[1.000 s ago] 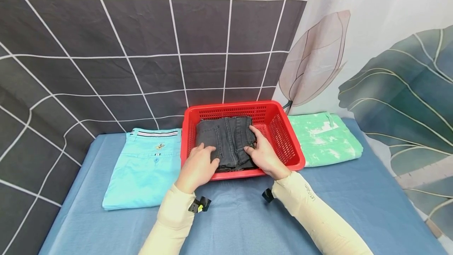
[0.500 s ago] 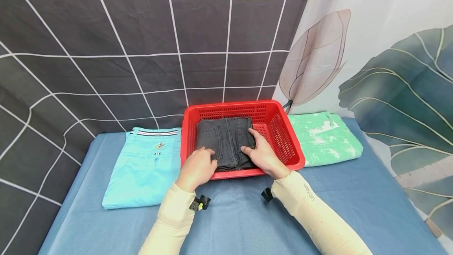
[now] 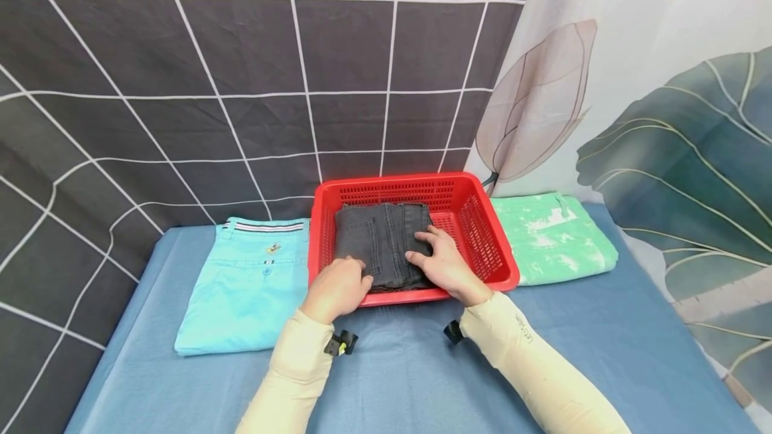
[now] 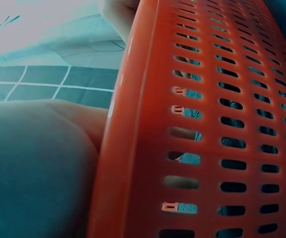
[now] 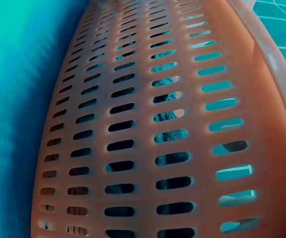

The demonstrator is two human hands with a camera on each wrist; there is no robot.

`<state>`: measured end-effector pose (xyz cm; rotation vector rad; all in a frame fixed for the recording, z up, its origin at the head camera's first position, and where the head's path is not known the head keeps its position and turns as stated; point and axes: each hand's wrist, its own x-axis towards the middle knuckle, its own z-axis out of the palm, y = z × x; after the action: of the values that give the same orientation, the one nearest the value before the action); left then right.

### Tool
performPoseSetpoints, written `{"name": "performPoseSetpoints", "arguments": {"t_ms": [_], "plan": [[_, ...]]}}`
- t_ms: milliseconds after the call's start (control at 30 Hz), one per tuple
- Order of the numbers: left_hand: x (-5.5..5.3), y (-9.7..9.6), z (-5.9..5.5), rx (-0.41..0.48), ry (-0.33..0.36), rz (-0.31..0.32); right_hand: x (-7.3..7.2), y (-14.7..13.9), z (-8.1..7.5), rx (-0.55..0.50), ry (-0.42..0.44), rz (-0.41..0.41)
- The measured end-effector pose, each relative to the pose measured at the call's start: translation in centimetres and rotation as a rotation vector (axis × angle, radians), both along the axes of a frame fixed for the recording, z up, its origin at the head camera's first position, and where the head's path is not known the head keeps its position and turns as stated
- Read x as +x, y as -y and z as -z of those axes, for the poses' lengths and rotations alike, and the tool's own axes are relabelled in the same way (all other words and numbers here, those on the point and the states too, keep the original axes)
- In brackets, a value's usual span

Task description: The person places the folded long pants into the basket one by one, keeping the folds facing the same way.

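A folded pair of dark grey jeans (image 3: 376, 240) lies in a red plastic basket (image 3: 512, 273), its waistband toward the right. My left hand (image 3: 338, 286) reaches over the front rim and rests on the jeans' near left part, thumb toward the right and some fingertips hidden. My right hand (image 3: 446, 263) lies over the waistband, with its fingers spread and bent slightly on the cloth. Both wrist views are mostly filled by the slotted wall, the left wrist view by the red wall (image 4: 148, 148) and the right wrist view by the wall (image 5: 133, 114); dark cloth shows through the slots.
Light blue folded trousers (image 3: 241, 300) lie left of the basket, right beside it. A green and white folded garment (image 3: 555, 246) lies to its right. Everything rests on a blue cloth (image 3: 398, 380), with a dark gridded curtain (image 3: 241, 119) behind.
The jeans' far edge has settled slightly lower in the basket. My right fingers have slid from the jeans' right edge inward onto the waistband; my left hand has shifted slightly toward me.
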<state>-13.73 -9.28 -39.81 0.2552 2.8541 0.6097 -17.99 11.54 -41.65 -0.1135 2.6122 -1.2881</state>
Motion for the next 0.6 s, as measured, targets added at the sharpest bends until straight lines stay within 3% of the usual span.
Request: {"name": "performPoseSetpoints", "arguments": {"t_ms": [400, 600], "plan": [[-0.22, 0.29, 0.27, -0.017, 0.005, 0.087, 0.19, 0.17, 0.01, -0.013, -0.077, -0.002], [-0.31, 0.32, 0.33, -0.020, 0.006, 0.111, 0.31, 0.13, -0.02, -0.004, -0.006, -0.024]]}}
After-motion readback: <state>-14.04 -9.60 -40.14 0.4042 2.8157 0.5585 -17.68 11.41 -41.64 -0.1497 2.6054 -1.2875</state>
